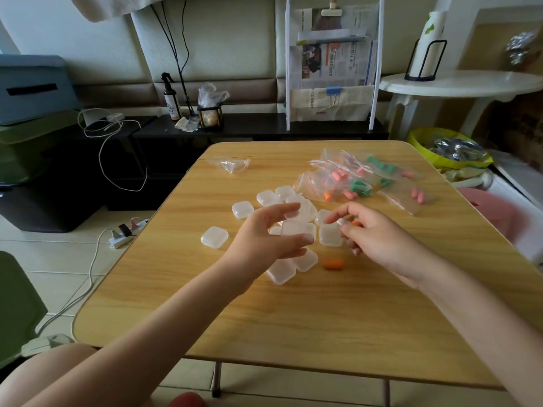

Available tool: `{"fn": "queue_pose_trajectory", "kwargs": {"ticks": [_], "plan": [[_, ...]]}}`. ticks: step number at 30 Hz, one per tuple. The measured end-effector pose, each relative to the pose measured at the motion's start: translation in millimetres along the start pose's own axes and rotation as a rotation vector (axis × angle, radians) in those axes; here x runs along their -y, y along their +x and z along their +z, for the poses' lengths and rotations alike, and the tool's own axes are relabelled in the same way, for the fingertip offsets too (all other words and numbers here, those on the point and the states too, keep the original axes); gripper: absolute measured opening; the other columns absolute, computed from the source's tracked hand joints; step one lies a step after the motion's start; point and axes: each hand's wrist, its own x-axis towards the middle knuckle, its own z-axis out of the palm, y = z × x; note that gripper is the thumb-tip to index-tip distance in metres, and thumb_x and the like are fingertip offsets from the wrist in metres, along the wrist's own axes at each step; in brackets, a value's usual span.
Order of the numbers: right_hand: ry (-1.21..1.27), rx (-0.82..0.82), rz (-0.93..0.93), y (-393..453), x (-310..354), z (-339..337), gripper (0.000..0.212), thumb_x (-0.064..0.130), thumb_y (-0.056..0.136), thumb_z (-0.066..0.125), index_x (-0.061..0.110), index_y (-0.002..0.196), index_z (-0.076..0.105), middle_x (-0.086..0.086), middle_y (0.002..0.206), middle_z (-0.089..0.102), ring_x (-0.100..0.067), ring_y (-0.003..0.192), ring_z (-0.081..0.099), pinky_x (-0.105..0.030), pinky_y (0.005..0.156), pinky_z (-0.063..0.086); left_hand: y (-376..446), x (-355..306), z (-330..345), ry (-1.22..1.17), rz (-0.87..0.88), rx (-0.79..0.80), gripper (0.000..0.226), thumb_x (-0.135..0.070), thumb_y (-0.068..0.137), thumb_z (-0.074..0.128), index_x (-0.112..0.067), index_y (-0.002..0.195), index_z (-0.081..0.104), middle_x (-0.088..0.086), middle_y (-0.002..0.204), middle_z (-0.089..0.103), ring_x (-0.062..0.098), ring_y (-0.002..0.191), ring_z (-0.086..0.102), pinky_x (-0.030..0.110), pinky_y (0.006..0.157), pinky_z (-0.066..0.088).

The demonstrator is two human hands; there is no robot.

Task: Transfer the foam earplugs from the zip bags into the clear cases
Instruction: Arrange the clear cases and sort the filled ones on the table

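Note:
My left hand (pixel 273 236) holds a clear case (pixel 298 229) between thumb and fingers, a little above the wooden table (pixel 293 312). My right hand (pixel 373 239) pinches an orange earplug (pixel 356 223) at its fingertips, just right of that case. Another orange earplug (pixel 333 264) lies on the table below my hands. Several more clear cases (pixel 214 237) are scattered around the hands. A heap of zip bags (pixel 352 180) with pink, green and orange earplugs lies at the back right. An empty zip bag (pixel 232 165) sits at the back left.
A newspaper rack (pixel 333 69) and a dark low bench (pixel 264 124) with a spray bottle (pixel 172 96) stand behind the table. A white round table (pixel 461 83) is at the right, a power strip (pixel 126 233) and cables on the floor at the left.

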Motion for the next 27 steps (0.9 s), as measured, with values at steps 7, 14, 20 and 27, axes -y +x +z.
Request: {"fn": "queue_pose_trajectory", "kwargs": {"ticks": [7, 14, 20, 27], "plan": [[-0.513, 0.274, -0.113, -4.7, -2.4, 3.8, 0.018, 0.036, 0.087, 0.065, 0.025, 0.094, 0.051, 0.009, 0.07, 0.048, -0.004, 0.061, 0.043, -0.018, 0.055, 0.035, 0.5, -0.3, 1.0, -0.076, -0.018, 0.01, 0.042, -0.003, 0.089, 0.062, -0.011, 0.129, 0.053, 0.004, 0.131, 0.052, 0.018, 0.094, 0.07, 0.031, 0.081, 0.057], [-0.595, 0.194, -0.122, -3.4, -4.8, 2.9, 0.012, 0.033, 0.094, 0.055, 0.024, 0.089, 0.049, 0.011, 0.079, 0.051, -0.004, 0.07, 0.047, -0.017, 0.059, 0.035, 2.1, -0.2, 0.9, -0.148, -0.054, 0.074, 0.042, 0.0, 0.093, 0.052, -0.011, 0.134, 0.05, 0.009, 0.127, 0.058, 0.017, 0.104, 0.067, 0.035, 0.087, 0.056], [0.236, 0.002, 0.006, -0.8, 8.7, 1.7, 0.015, 0.018, 0.1, 0.044, 0.014, 0.087, 0.049, 0.006, 0.063, 0.051, -0.003, 0.05, 0.041, -0.018, 0.052, 0.035, -1.7, 0.0, 0.7, 0.041, 0.036, 0.094, 0.057, -0.011, 0.084, 0.071, -0.022, 0.136, 0.049, -0.017, 0.132, 0.052, 0.01, 0.099, 0.068, 0.031, 0.094, 0.052], [0.419, -0.087, -0.076, -6.8, 14.4, 19.8, 0.018, 0.024, 0.099, 0.049, 0.013, 0.087, 0.057, 0.015, 0.056, 0.05, 0.0, 0.048, 0.038, -0.012, 0.049, 0.034, -4.7, -0.7, 7.0, 0.07, 0.043, 0.091, 0.058, -0.008, 0.076, 0.078, -0.026, 0.127, 0.057, -0.014, 0.131, 0.058, 0.014, 0.099, 0.069, 0.041, 0.097, 0.049]]}}
